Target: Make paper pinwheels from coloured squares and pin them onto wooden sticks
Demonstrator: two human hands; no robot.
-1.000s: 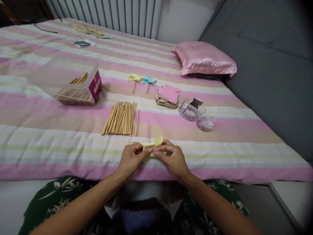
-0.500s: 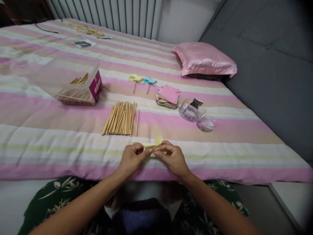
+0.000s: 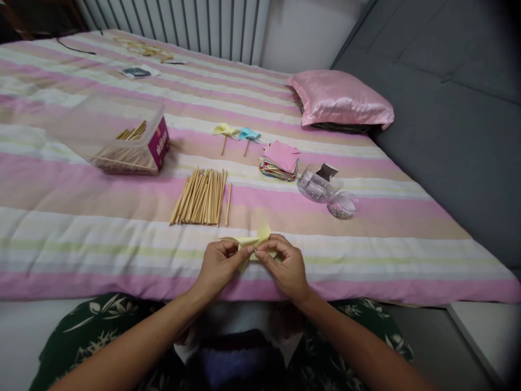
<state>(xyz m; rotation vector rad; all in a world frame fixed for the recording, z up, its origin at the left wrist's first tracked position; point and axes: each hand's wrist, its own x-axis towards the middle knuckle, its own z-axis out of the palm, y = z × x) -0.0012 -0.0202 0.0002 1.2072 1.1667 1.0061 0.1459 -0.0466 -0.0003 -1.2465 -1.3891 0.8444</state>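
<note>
Near the bed's front edge, my left hand point(image 3: 222, 266) pinches a yellow paper pinwheel point(image 3: 264, 230) from the left, with the thumb at its centre. My right hand point(image 3: 287, 263) is closed at the centre from the other side, its fingertips meeting the left thumb. Whatever small piece lies between the fingertips is too small to make out. The pinwheel's blades stick out above and below my fingers. Just beyond my hands lie a row of wooden sticks point(image 3: 199, 198) and one single stick point(image 3: 228, 205) beside it.
A yellow pinwheel point(image 3: 226, 130) and a blue pinwheel point(image 3: 248, 134) on sticks lie farther back. Right of them are a stack of coloured paper point(image 3: 280, 158) and clear round containers point(image 3: 315, 184) point(image 3: 343, 205). A plastic box point(image 3: 158, 145) with sticks stands left. A pink pillow point(image 3: 342, 100) lies behind.
My right hand has shifted very slightly around the pinwheel's centre. Both hands keep hold of the paper, and everything else stays in place.
</note>
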